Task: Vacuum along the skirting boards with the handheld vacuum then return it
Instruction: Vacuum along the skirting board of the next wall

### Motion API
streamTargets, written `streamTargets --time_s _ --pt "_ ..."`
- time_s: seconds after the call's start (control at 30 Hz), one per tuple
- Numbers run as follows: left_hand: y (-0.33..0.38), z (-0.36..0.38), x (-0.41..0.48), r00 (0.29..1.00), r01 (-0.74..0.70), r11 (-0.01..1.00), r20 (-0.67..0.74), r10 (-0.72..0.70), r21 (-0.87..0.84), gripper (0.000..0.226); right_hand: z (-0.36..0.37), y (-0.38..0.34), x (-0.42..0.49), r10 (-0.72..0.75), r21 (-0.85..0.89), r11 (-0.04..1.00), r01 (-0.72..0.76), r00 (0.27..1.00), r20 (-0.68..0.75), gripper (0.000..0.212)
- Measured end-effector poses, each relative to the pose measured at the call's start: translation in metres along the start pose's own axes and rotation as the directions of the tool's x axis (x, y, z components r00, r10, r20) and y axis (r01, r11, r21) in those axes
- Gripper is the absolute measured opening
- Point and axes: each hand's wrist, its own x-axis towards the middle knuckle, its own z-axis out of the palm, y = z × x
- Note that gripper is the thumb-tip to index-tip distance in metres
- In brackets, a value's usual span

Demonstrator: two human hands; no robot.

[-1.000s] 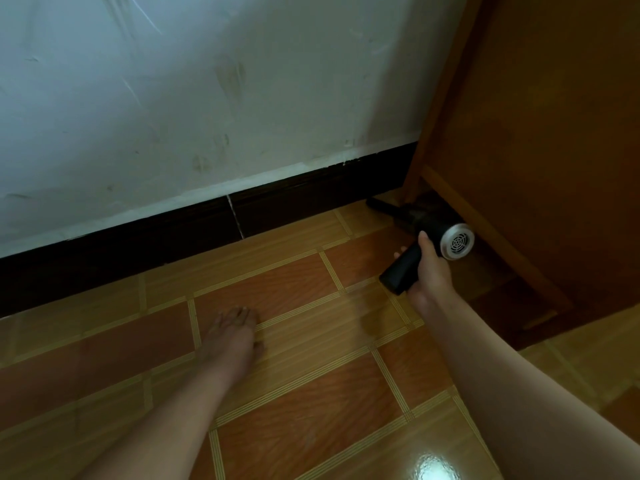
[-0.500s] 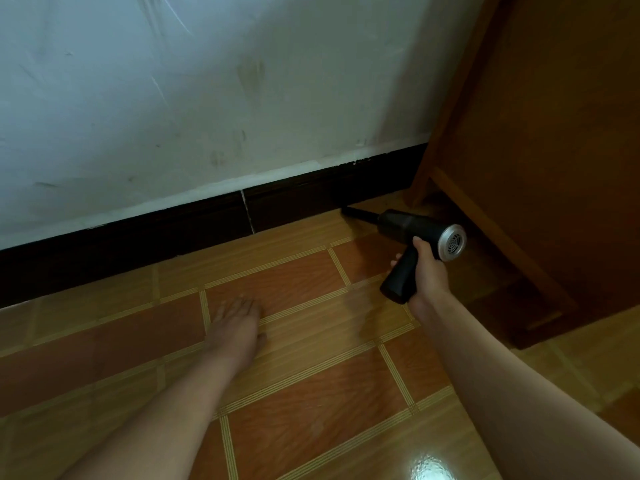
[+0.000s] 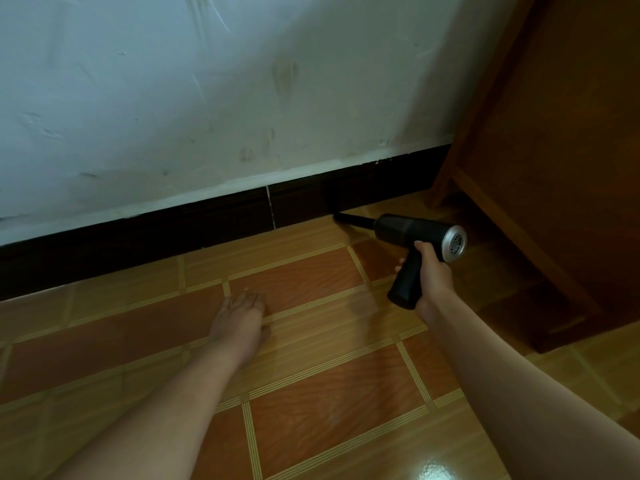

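The black pistol-shaped handheld vacuum, gripped by the right hand, has been drawn left from the brown wooden cabinet along the dark skirting board; much board is judged left.

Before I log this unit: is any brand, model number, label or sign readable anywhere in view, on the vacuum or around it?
No text can be read in this view.
handheld vacuum: the black body shows no print; the right hand covers part of the handle.
silver rear grille: vent slots only, no lettering.
wall, skirting board, wooden cabinet, floor tiles: no words or signs.
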Motion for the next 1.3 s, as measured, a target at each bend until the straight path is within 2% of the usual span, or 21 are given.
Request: streamTargets --time_s 0.13,0.3,0.43,0.57,0.67,0.83,1.3 --pt "-0.007 -0.001 -0.004 1.000 -0.001 1.000 -0.026 0.000 -0.014 0.066 0.005 0.002 -0.005 0.015 -0.033 0.999 -0.014 0.999 0.030 0.016" --pt "-0.014 -0.001 -0.008 0.998 -0.010 1.000 -0.060 0.009 -0.025 0.063 0.018 0.012 -0.009 0.034 -0.049 0.998 -0.030 0.996 0.080 0.029" --pt "-0.020 -0.003 -0.011 0.994 -0.007 1.000 -0.113 0.004 -0.023 0.049 0.022 0.017 -0.010 0.030 -0.064 0.998 -0.024 0.996 0.084 0.030" --pt "-0.027 -0.004 -0.013 0.984 0.019 0.999 -0.179 -0.026 -0.043 0.026 0.020 0.020 -0.010 0.053 -0.096 0.994 -0.044 0.994 0.096 0.031" --pt "-0.029 -0.005 -0.015 0.979 0.023 0.999 -0.200 -0.032 -0.048 0.020 0.023 0.023 -0.012 0.074 -0.105 0.993 -0.061 0.990 0.123 0.029" --pt "-0.033 -0.003 -0.017 0.979 0.038 0.996 -0.197 -0.054 -0.081 0.024 0.031 0.027 -0.019 0.086 -0.138 0.989 -0.062 0.981 0.174 0.023" --pt "-0.062 -0.015 -0.034 0.992 0.100 0.986 -0.058 -0.108 -0.130 0.051 0.067 0.038 -0.032 0.134 -0.211 0.975 -0.074 0.948 0.289 0.021"
